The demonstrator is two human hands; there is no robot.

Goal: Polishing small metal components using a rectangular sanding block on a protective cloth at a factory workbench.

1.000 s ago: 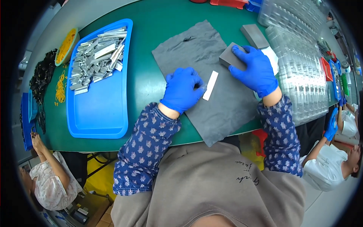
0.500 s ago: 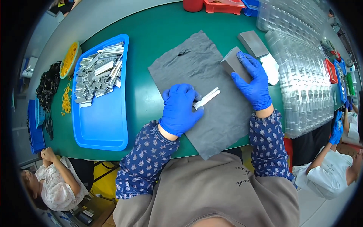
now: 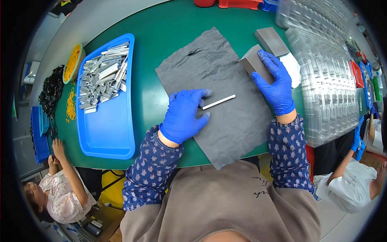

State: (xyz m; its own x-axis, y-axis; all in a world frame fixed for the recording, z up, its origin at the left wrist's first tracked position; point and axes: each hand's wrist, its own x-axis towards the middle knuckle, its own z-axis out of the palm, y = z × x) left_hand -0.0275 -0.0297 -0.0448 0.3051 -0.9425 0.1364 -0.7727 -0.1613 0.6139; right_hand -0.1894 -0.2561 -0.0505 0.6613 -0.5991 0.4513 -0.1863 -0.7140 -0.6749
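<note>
While your right blue-gloved hand gripped a grey rectangular block, your left blue-gloved hand was loosely splayed beside a slim, straight, silvery-white strip on a wrinkled dark-grey sheet: one strip, one sheet, two blocks, the other block beyond.

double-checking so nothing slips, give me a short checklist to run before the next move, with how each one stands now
1. Metal strip resting on the grey sheet: ok.
2. Left hand clear of the strip: cannot tell; its parted fingers are right at the strip's near end.
3. Right hand has hold of the grey block: ok, thumb and fingers on it.
4. Held block apart from the strip: ok, a gap shows between them.
5. Sheet wholly on the green table: not ok, its near corner pokes past the front edge.
6. Strip's underside clean: cannot tell, hidden.
</note>
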